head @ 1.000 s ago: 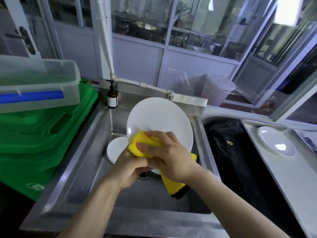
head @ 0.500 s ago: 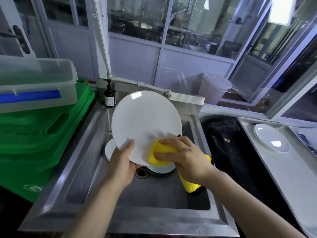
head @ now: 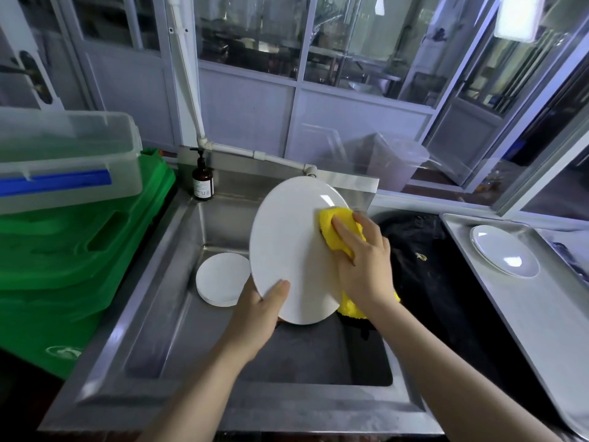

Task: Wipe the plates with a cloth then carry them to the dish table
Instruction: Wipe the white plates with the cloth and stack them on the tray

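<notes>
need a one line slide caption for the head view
Left hand holds a white plate over the sink; right hand wipes it with a yellow cloth.

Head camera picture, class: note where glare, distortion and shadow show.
Head view: glare patches sit on the held plate and on the plate on the metal tray; the bright panel top right is blown out; the wide lens bends the window frames and white pipe; the sink floor near the yellow cloth lies in shadow.
</notes>
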Available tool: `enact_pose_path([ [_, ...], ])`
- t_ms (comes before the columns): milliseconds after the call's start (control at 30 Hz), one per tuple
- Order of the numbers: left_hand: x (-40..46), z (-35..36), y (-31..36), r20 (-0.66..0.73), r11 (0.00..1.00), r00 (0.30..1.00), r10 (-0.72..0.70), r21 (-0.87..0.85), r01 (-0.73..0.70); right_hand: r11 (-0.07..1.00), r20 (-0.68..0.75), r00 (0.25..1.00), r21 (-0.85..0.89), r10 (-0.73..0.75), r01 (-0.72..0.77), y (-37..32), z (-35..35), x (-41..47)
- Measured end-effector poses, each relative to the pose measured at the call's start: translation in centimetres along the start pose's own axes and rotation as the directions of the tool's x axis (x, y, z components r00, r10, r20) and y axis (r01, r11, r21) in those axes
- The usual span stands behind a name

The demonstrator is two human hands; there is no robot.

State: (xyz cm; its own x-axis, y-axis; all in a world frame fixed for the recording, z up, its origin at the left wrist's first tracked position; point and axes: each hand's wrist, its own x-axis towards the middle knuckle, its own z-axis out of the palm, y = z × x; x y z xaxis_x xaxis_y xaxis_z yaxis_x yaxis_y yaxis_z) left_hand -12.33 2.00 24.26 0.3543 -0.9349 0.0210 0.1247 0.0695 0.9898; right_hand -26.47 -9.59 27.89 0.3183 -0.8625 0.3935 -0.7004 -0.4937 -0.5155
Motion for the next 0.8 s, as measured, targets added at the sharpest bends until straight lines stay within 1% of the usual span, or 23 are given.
enact_pose_path([
  [100,0.1,0.0,0.5,-0.005,0.988,0.998,0.067,0.141,-0.066,0.988,0.030,0.999,0.146,0.044,-0.048,-0.7,0.7,-0.3],
  [200,0.4,-0.1,0.4,0.008,0.949,0.995,0.099,0.301,-0.097,0.945,0.031,0.996,0.315,0.089,-0.094,-1.1,0.8,-0.2],
  [233,0.5,0.0,0.3,0.006,0.929,0.994,0.107,0.356,-0.102,0.915,0.037,0.992,0.384,0.117,-0.122,-1.3,0.7,-0.1],
  [267,0.6,0.0,0.1,0.003,0.906,0.993,0.115,0.411,-0.106,0.856,0.056,0.985,0.489,0.162,-0.169,-1.5,0.7,0.0],
  [300,0.6,0.1,0.0,0.006,0.878,0.993,0.118,0.466,-0.107,0.753,0.093,0.972,0.618,0.216,-0.226,-1.8,0.5,0.1],
  [367,0.8,0.1,-0.2,0.045,0.795,0.992,0.118,0.594,-0.121,0.459,0.209,0.932,0.825,0.295,-0.330,-2.3,0.1,0.4],
  [433,1.2,0.0,0.0,0.104,0.697,0.986,0.132,0.698,-0.166,0.199,0.318,0.893,0.899,0.317,-0.391,-2.3,-0.3,0.8],
  [467,1.5,-0.1,0.3,0.129,0.641,0.983,0.131,0.745,-0.183,0.099,0.372,0.872,0.901,0.318,-0.421,-2.2,-0.5,1.0],
  [500,1.8,-0.3,0.8,0.154,0.581,0.980,0.126,0.790,-0.198,0.029,0.422,0.850,0.891,0.316,-0.453,-2.0,-0.7,1.3],
  [533,2.2,-0.4,1.2,0.180,0.516,0.975,0.131,0.828,-0.221,-0.004,0.459,0.837,0.877,0.297,-0.480,-2.1,-0.9,1.5],
  [600,3.0,-1.0,1.9,0.241,0.393,0.955,0.175,0.872,-0.292,0.004,0.478,0.839,0.869,0.259,-0.496,-1.9,-1.1,1.8],
  [667,3.5,-1.5,2.6,0.296,0.313,0.929,0.222,0.881,-0.355,0.003,0.473,0.827,0.867,0.304,-0.498,-1.6,-1.2,1.9],
  [767,4.5,-2.7,3.0,0.377,0.055,0.890,0.256,0.914,-0.403,-0.023,0.494,0.795,0.854,0.352,-0.520,-1.1,-1.4,1.8],
  [800,4.8,-3.3,2.9,0.380,0.046,0.883,0.275,0.913,-0.406,-0.017,0.489,0.796,0.855,0.356,-0.518,-1.1,-1.5,1.7],
])
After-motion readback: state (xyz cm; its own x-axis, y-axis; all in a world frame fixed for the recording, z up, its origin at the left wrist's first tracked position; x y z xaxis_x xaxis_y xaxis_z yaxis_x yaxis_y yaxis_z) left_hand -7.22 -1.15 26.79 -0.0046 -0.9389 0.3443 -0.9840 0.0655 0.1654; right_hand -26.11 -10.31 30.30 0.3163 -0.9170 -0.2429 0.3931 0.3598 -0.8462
